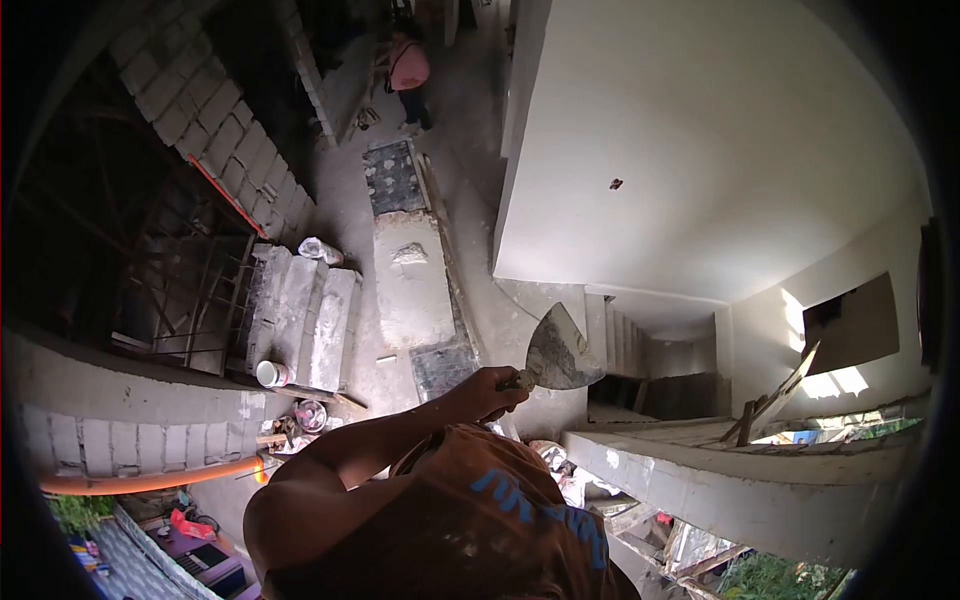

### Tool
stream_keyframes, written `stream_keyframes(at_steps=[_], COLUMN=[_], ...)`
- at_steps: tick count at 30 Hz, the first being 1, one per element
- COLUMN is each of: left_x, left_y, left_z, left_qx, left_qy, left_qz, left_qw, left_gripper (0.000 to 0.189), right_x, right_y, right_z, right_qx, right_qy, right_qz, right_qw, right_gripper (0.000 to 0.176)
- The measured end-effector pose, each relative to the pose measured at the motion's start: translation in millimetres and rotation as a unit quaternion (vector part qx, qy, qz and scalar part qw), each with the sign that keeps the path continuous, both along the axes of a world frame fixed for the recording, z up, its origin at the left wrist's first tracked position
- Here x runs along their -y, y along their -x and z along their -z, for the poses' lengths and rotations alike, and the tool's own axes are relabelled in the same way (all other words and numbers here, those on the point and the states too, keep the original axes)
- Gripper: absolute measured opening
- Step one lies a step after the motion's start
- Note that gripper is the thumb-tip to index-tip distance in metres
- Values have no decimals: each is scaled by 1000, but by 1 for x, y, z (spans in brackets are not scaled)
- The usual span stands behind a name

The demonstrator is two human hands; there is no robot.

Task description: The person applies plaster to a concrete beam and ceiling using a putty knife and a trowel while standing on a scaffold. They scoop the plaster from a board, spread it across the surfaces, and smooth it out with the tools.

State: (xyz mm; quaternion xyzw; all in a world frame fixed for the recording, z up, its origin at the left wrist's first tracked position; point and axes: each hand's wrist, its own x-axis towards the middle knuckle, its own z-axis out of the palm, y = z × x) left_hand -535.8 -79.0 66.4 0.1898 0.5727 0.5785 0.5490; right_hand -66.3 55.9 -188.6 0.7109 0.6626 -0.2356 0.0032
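Note:
My left hand [492, 393] is closed around the handle of a trowel [563, 350]. The arm reaches across the front of my brown shirt from the left. The trowel's broad, flared blade points to the right and carries grey smears. Below and beyond it lies the floor, with a long board [412, 290] that bears a pale lump of material [409, 254]. My right hand does not show; the right arm is out of sight as well.
A large pale wall [640, 150] rises at the right. Stacked white blocks [330, 320], a white bucket [271, 374] and an orange pipe [150, 480] are at the left. A person in a pink top [409, 68] bends far ahead. A low ledge [740, 490] runs lower right.

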Motion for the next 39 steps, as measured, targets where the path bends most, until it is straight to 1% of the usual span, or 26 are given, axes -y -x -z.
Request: stream_keyframes(at_steps=[2, 5, 8, 10, 12, 15, 16, 18, 21, 23, 25, 27, 29, 31, 35, 36, 37, 38, 39], left_x=[-9, -19, -21, -22, -20, -10, -6, -2, 2, 3, 3, 0, -2, -4, -10, -12, -14, -16, -17], left_y=[-5, -2, 2, 3, 3, -2, -4, -7, -11, -13, -11, -7, -3, 2, 6, 8, 9, 10, 12], left_z=[-2, -17, -21, -24, -25, -22, -20, -16, -3, 6, 10, 10, 9, 8, 13, 10, 8, 17, 18], left_qx=[-8, -19, -42, -44, -47, -38, -32, -25, -24, -32, -32, -34, -46, -55, -81, -87, -93, -95, -94], left_qy=[-13, -38, -45, -44, -43, -30, -18, -8, 4, 2, -2, -6, -17, -22, -38, -32, -26, -27, -23], left_qz=[22, 54, 65, 64, 60, 36, 30, 23, 10, -17, -24, -28, -34, -29, -26, -33, -39, -35, -34], left_qw=[1000, 998, 996, 996, 996, 998, 999, 999, 1000, 999, 999, 999, 998, 998, 996, 995, 995, 994, 995], left_gripper=[20, 19, 19, 20, 20, 20, 21, 21, 21, 21, 21, 22, 22, 23, 25, 21, 18, 18, 18], right_x=[-3, -14, -33, -48, -63, -73, -76, -80, -84, -85, -72, -72, -70, -67, -70, -75, -81, -88, -87], right_y=[3, 15, 32, 48, 68, 80, 78, 76, 51, 37, 42, 29, 20, 16, 12, 12, 14, 24, 62], right_z=[0, -2, -4, -11, -18, -31, -30, -28, 4, 13, -14, 3, 9, 6, -1, -6, -9, -15, -57], right_qx=[-20, -54, -96, -105, -98, -94, -93, -70, -31, -28, -30, -14, 2, -48, -20, -140, -258, -382, -493], right_qy=[-6, -24, -49, -53, -49, -42, -43, -30, -55, -33, 20, 4, -10, 1, -2, 47, 94, 170, 233], right_qz=[-1, -10, -25, -29, -19, -33, -37, -36, -44, -41, -2, 2, 8, 0, -3, -5, -6, 91, 194], right_qw=[1000, 998, 994, 993, 994, 994, 994, 996, 997, 998, 999, 1000, 1000, 999, 1000, 989, 961, 904, 815], right_gripper=[43, 44, 44, 44, 41, 41, 41, 48, 49, 49, 51, 53, 55, 59, 52, 45, 38, 42, 46])
